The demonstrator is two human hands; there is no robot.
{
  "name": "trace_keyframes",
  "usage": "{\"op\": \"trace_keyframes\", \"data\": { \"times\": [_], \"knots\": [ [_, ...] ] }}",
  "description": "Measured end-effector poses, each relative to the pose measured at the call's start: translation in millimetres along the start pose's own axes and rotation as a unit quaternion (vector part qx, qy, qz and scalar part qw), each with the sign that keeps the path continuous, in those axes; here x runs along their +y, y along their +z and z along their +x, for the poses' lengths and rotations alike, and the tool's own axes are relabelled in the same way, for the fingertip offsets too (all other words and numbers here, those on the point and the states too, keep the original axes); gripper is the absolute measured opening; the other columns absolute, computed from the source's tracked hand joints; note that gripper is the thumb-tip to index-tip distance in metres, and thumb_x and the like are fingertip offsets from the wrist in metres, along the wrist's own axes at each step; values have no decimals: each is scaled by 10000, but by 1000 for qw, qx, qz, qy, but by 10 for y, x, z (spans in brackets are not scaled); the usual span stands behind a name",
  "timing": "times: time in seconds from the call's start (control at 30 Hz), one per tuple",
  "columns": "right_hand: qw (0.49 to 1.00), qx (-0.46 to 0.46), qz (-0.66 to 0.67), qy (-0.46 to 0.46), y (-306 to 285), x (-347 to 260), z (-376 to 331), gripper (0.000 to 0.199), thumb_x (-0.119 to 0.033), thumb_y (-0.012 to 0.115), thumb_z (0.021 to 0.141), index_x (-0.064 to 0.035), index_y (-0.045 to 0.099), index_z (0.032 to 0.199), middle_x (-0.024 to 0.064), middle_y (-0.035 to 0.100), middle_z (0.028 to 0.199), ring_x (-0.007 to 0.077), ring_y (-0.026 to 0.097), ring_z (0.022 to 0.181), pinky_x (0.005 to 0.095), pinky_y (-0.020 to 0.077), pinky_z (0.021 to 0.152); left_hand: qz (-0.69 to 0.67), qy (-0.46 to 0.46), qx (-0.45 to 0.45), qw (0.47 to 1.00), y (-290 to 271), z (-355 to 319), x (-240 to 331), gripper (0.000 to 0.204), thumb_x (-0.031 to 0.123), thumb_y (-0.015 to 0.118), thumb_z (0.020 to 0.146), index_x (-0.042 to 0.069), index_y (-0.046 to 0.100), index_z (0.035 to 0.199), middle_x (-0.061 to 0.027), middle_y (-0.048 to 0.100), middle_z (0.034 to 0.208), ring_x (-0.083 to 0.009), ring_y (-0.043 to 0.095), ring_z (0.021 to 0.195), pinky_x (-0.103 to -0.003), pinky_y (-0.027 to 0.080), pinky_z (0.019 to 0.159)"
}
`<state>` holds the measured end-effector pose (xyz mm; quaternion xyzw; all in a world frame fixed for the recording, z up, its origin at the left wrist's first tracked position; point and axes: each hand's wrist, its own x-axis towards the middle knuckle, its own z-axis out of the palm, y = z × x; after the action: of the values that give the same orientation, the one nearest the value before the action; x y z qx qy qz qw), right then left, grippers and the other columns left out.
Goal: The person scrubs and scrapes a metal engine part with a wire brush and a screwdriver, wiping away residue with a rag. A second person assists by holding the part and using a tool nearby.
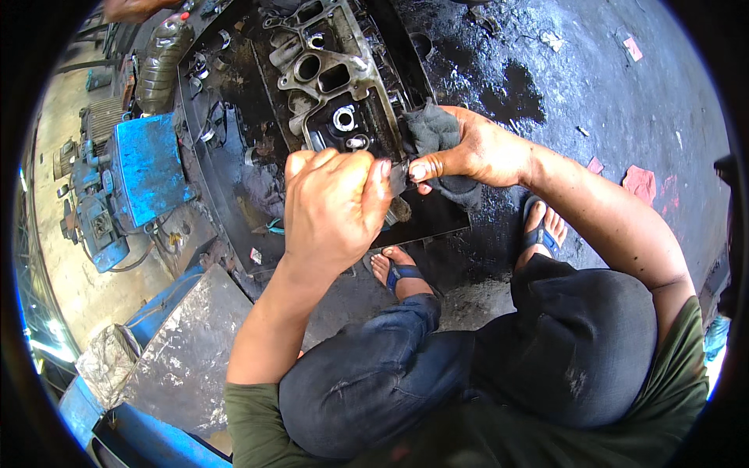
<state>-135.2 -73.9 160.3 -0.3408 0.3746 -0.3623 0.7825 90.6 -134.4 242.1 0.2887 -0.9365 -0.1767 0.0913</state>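
My right hand [485, 150] is closed on a dark grey rag [431, 129], which bunches under its fingers and hangs below them. My left hand [331, 199] makes a fist with its thumb toward the right one. Between the two thumbs shows a small dark piece [399, 178]; whether it is cloth or a part I cannot tell. Just beyond my hands lies an oily metal engine casting [360, 72] with round and oval openings. A pale ring-shaped part [344, 118] sits in its near end. My left fist hides the casting's near left corner.
The casting rests in a black metal tray [257, 187] with scraps and curved metal shells. A bottle of dark liquid [165, 62] stands left, beside a blue machine [148, 168]. Oil wets the floor [499, 86] at right. Another person's hand [136, 8] shows at top left.
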Motion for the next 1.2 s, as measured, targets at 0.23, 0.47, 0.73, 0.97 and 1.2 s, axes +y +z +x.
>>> {"op": "trace_keyframes", "data": {
  "times": [0.23,0.47,0.73,0.97,1.2],
  "knots": [
    [999,-2,-17,-46,-25,-5,17,347,-148,846,939,-28,679,1218,11,751,1018,106,663,901,307,569,821,8,-15,11,1000,-51,24,44,301,199,692,977,92,580,719,-90,587,653,-315,574,662,-444,382,748],
    [994,3,-85,-69,-36,-2,9,365,-178,850,941,-27,680,1226,14,753,1037,103,668,890,305,575,839,20,7,0,1000,-49,-9,26,290,198,708,951,104,579,710,-78,581,645,-307,549,644,-442,374,759],
    [991,19,-114,-66,0,7,-20,453,-245,868,927,-40,677,1283,21,762,1115,113,666,985,321,564,906,25,1,-1,1000,-29,-32,63,285,191,702,949,99,578,711,-81,590,643,-302,560,644,-439,380,760],
    [997,5,-59,-56,1,9,-19,441,-219,862,933,-38,668,1286,24,759,1131,97,664,950,308,580,832,60,-2,33,998,14,-28,76,302,195,708,946,107,561,697,-82,580,640,-308,552,637,-439,372,732],
    [995,25,-70,-67,19,29,-22,389,-192,853,938,-28,680,1245,18,762,1065,102,668,902,307,579,814,64,9,42,997,43,-53,90,278,186,723,915,112,567,698,-64,565,635,-282,542,640,-436,365,742]
  ]
}}
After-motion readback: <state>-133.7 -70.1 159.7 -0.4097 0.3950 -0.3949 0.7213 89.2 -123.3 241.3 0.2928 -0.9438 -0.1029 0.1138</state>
